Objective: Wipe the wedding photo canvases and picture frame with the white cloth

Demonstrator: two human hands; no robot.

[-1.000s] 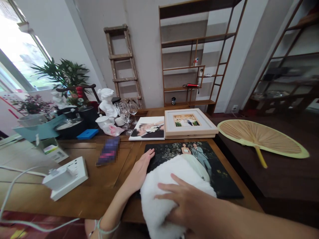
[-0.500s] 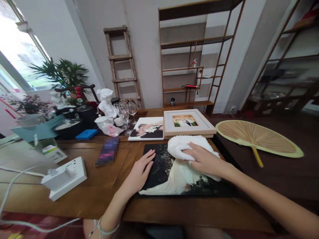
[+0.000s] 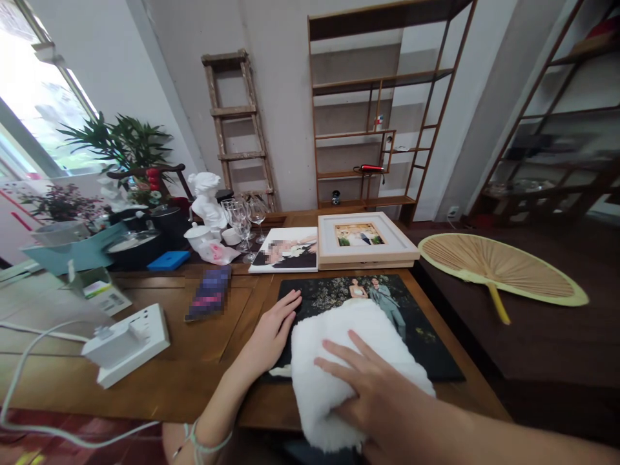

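A large dark photo print (image 3: 416, 336) of a couple lies flat on the wooden table (image 3: 208, 342). My left hand (image 3: 271, 332) rests open and flat on the print's left edge. My right hand (image 3: 371, 391) presses, fingers spread, on a fluffy white cloth (image 3: 334, 361) that covers the near part of the print.
Behind the print lie a white framed photo (image 3: 367, 239) and an unframed print (image 3: 287, 248). A big straw fan (image 3: 498, 268) lies on the dark surface at right. A white power strip (image 3: 128, 342), a phone (image 3: 209, 294), wine glasses (image 3: 245, 219), a white bust (image 3: 207, 200) and plants crowd the left.
My right hand has dragged the white cloth from the print's far edge back to its near edge, uncovering the couple in the picture. My left hand has stayed put.
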